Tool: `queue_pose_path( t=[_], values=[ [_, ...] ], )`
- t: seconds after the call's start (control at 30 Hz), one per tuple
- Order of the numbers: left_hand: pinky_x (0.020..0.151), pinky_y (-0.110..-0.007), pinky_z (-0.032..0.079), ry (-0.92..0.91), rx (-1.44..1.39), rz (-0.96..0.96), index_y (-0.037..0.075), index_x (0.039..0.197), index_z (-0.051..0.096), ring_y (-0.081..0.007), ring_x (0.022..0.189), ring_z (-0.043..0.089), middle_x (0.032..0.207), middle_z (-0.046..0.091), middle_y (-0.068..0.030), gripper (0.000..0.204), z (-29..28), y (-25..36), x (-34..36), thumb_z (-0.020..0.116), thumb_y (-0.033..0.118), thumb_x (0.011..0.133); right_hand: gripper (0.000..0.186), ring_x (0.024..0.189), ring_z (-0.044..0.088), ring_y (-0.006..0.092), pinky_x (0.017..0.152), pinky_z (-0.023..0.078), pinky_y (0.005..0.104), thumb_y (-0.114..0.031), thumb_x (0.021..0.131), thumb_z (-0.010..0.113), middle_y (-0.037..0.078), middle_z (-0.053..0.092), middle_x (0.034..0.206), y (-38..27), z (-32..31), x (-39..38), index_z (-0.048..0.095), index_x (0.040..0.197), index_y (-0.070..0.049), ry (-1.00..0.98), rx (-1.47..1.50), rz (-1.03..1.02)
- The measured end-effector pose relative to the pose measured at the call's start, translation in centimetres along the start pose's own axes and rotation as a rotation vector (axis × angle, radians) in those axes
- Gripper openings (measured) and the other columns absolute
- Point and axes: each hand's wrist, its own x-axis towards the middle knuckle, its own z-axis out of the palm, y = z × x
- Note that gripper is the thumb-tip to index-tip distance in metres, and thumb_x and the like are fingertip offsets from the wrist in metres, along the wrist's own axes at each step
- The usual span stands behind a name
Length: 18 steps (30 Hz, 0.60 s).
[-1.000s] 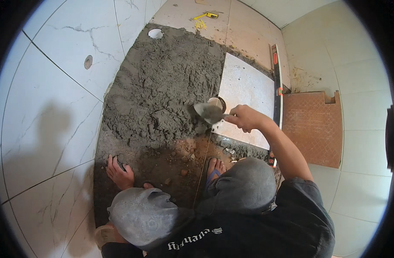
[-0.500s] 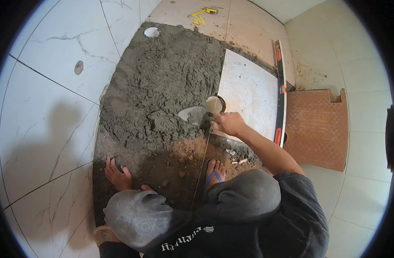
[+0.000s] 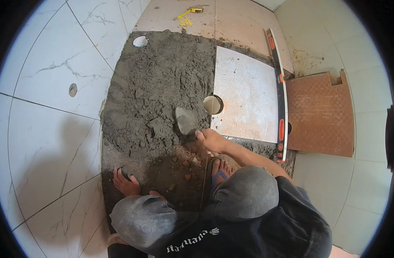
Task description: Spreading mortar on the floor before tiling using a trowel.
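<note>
My right hand (image 3: 211, 141) grips a trowel (image 3: 185, 120) by its handle, and the blade lies over the wet grey mortar (image 3: 158, 81) near its front right part. To the right of the blade, a white pipe opening (image 3: 212, 105) sits in a notch at the left edge of a pale floor tile (image 3: 244, 94). My left hand (image 3: 126, 182) rests on the dirt floor near the left wall with its fingers spread, holding nothing. A taut string (image 3: 209, 159) runs from between my knees toward the tile's left edge.
A spirit level (image 3: 279, 94) lies along the tile's right edge. Beyond it is a brown tile (image 3: 319, 114) with a cut corner. A yellow tape measure (image 3: 195, 10) and yellow pieces (image 3: 186, 22) lie at the back. Another white pipe (image 3: 140, 41) opens at the mortar's far left.
My right hand has drawn the trowel away from the pipe opening, toward me and slightly left, and the blade has turned. My left hand stays on the floor. The view has shifted a little.
</note>
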Motion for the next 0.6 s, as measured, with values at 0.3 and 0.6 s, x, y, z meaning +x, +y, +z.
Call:
queue_pose_path(
  t=[0.3,0.6],
  values=[
    [0.116,-0.059,0.029,0.079,-0.032,0.047,0.007,0.142,0.043,-0.0395,0.142,0.039,0.154,0.041,-0.0156,0.063,0.5,-1.5,-0.5,0.063,0.015,0.082,0.041,0.083,0.073,0.04,0.069,0.059,0.0501,-0.042,0.102,0.052,0.023,0.073,0.096,-1.2,-4.4,3.4,0.051,0.113,-0.002,0.247,-0.94,-0.188],
    [0.116,-0.06,0.029,0.092,-0.039,0.012,0.007,0.139,0.046,-0.0399,0.14,0.041,0.154,0.042,-0.0154,0.06,0.4,-1.5,-0.4,0.062,0.016,0.081,0.053,0.057,0.063,0.0244,0.043,0.051,0.0404,-0.042,0.104,0.046,0.014,0.064,0.079,-3.3,-11.2,5.9,0.056,0.09,0.008,0.151,-0.045,0.155]
  ],
)
